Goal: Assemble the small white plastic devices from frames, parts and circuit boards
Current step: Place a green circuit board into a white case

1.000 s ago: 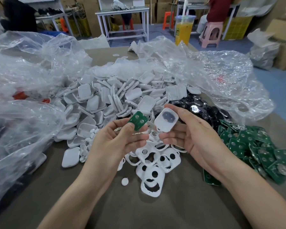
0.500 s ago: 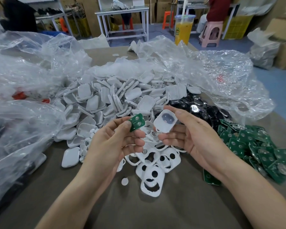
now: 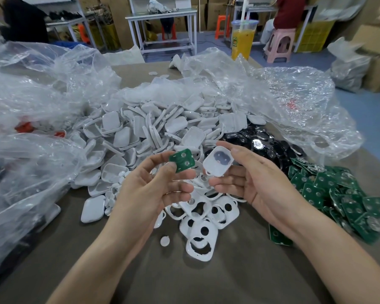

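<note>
My left hand [image 3: 149, 189] pinches a small green circuit board [image 3: 182, 160] with two round metal pads between thumb and fingertips. A little to its right, my right hand [image 3: 257, 183] holds a white plastic frame [image 3: 217, 161] that has a dark part seated inside it, its open side facing me. Board and frame are close but apart. Below the hands lies a cluster of white frames with round holes [image 3: 203, 227]. A big heap of white shells [image 3: 154, 132] sits behind, black round parts [image 3: 270, 145] to the right, and a pile of green boards [image 3: 338, 194] at the far right.
Crumpled clear plastic bags [image 3: 31, 119] cover the table's left side and back right. A cup of orange drink [image 3: 242, 40] stands at the table's far edge. A loose white disc [image 3: 164, 240] lies on the brown tabletop [image 3: 228, 277] near me. Tables, stools and people are behind.
My left hand has turned the green board so its padded face shows more squarely. The right hand with the white frame has barely shifted.
</note>
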Action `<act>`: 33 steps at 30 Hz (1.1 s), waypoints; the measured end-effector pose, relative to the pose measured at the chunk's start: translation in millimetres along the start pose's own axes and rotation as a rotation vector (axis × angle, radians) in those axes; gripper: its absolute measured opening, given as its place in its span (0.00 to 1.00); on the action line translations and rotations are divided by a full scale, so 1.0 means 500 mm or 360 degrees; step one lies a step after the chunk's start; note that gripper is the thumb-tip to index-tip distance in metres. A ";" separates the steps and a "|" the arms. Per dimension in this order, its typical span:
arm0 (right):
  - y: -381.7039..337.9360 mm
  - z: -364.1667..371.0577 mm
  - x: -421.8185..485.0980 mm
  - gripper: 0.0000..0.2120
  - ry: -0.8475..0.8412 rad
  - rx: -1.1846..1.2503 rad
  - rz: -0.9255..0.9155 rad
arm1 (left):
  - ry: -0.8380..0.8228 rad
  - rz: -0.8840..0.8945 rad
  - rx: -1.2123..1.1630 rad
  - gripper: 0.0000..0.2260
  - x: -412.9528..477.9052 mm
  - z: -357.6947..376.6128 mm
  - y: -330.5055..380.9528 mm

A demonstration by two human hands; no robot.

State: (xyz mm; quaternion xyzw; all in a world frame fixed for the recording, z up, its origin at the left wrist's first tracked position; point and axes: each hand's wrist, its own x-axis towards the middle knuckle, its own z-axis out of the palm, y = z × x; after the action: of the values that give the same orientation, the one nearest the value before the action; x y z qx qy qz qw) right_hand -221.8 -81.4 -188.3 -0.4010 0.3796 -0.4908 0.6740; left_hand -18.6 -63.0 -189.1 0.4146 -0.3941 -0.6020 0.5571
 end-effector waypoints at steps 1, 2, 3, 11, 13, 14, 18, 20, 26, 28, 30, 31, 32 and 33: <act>0.000 -0.001 -0.001 0.13 -0.0015 0.0012 0.0015 | 0.0005 0.0007 -0.0010 0.14 0.000 0.002 0.001; 0.000 -0.001 -0.001 0.14 -0.0039 0.0027 0.0037 | 0.0007 0.0023 -0.0016 0.13 0.000 0.003 0.001; 0.000 -0.001 -0.002 0.14 -0.0068 0.0043 0.0066 | 0.0008 0.0045 -0.0019 0.13 0.000 0.004 0.002; 0.003 0.001 -0.005 0.17 -0.0230 0.0028 0.0165 | 0.0172 0.0677 0.1138 0.09 -0.018 0.009 -0.033; 0.007 0.004 -0.005 0.17 -0.0230 0.0004 0.0160 | 0.0132 0.0791 0.1420 0.15 -0.019 0.015 -0.038; 0.008 0.006 -0.006 0.17 -0.0224 0.0002 0.0159 | 0.0111 0.0794 0.1483 0.17 -0.020 0.017 -0.039; 0.012 0.015 -0.008 0.18 -0.0246 0.0016 0.0145 | 0.0099 0.0852 0.1555 0.15 -0.020 0.020 -0.043; 0.013 0.017 -0.008 0.18 -0.0264 0.0027 0.0134 | 0.0120 0.0891 0.1584 0.12 -0.019 0.020 -0.046; 0.016 0.019 -0.008 0.17 -0.0291 0.0038 0.0111 | 0.0128 0.0975 0.1662 0.08 -0.019 0.021 -0.053; 0.017 0.019 -0.008 0.17 -0.0303 0.0038 0.0102 | 0.0117 0.0963 0.1629 0.07 -0.017 0.020 -0.054; 0.017 0.018 -0.007 0.17 -0.0305 0.0047 0.0099 | 0.0084 0.0985 0.1610 0.07 -0.015 0.018 -0.056; 0.018 0.018 -0.007 0.18 -0.0297 0.0057 0.0100 | 0.0068 0.0996 0.1610 0.07 -0.014 0.016 -0.056; 0.018 0.018 -0.007 0.18 -0.0288 0.0068 0.0102 | 0.0062 0.1003 0.1613 0.07 -0.013 0.016 -0.055; 0.018 0.017 -0.007 0.17 -0.0283 0.0077 0.0105 | 0.0059 0.1009 0.1613 0.07 -0.013 0.016 -0.055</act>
State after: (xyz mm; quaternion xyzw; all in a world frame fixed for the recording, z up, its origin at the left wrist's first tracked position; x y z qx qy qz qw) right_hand -211.4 -74.8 -192.9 -0.4139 0.3194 -0.4398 0.7303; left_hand -35.3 -54.7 -211.6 0.5012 -0.7269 -0.1361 0.4493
